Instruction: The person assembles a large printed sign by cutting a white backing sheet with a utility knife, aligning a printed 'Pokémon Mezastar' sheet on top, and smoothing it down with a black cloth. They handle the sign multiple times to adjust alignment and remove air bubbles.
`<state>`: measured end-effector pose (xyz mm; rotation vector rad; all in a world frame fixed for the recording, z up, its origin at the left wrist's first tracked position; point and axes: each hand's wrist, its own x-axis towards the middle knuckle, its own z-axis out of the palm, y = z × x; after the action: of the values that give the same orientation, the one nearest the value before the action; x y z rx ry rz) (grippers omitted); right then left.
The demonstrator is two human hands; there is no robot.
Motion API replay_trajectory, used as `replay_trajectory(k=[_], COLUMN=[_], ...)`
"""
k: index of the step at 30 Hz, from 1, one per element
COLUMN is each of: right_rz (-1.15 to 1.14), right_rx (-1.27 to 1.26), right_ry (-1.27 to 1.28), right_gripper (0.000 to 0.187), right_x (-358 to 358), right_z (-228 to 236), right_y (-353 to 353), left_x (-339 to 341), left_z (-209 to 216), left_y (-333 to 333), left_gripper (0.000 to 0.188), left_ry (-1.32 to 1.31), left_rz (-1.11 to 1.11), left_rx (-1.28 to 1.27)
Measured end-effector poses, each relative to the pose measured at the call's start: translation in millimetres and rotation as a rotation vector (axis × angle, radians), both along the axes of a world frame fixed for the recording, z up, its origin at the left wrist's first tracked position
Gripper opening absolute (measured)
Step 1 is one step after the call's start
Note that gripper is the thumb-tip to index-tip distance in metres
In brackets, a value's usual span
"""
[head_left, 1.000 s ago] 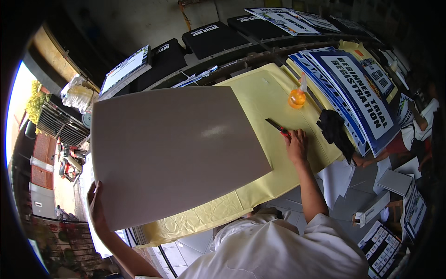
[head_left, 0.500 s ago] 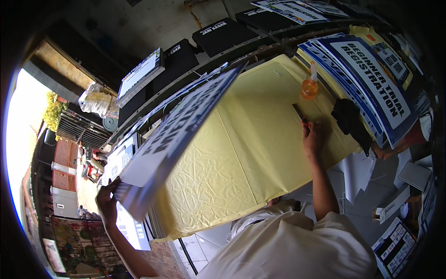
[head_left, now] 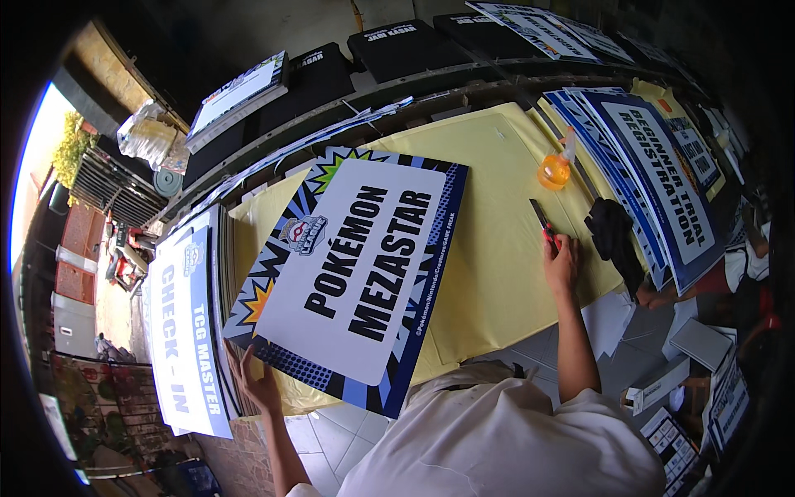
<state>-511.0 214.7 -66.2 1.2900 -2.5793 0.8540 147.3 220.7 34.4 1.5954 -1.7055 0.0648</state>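
Note:
My left hand grips the near left corner of a large printed sign board with a blue patterned border and bold black lettering. The board lies face up at a slant over the yellow-covered table. My right hand rests on the yellow cover, closed around a red-handled utility knife whose dark blade points away from me. Beyond the knife stands a small bottle of orange liquid with a clear nozzle. A crumpled black cloth lies to the right of that hand.
More sign boards are piled at the right, where another person's arm reaches in. A stack topped by a white and blue sign sits at the left end. Black flat panels line the far rack; white offcuts hang below the table's right side.
The sign board, raised and tilted before, has come down face up onto the table. My left hand moved right and nearer with its corner. The right hand still holds the knife.

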Motion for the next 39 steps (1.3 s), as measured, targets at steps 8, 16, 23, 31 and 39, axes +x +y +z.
replay_trajectory(k=[8,16,23,31,39], right_rz=[0.017,0.082,0.087,0.071,0.051], right_rx=[0.071,0.037,0.086,0.092,0.102], right_ry=[0.042,0.035,0.119,0.108,0.041], right_gripper=[0.034,0.029,0.033,0.035,0.039], right_x=[-4,-11,-10,-13,-4], right_z=[2,-4,-11,-12,-2], right_y=[-6,3,4,4,2], left_x=[-40,-70,-62,-40,-14], left_z=[-67,-46,-71,-80,-74], left_y=[28,19,20,8,-30], left_gripper=[0.052,0.048,0.045,0.04,0.03], left_ry=[1.356,1.668,1.637,1.652,1.611], left_rz=[0.291,0.258,0.2,0.139,0.002], left_rx=[0.283,0.289,0.235,0.255,0.448])
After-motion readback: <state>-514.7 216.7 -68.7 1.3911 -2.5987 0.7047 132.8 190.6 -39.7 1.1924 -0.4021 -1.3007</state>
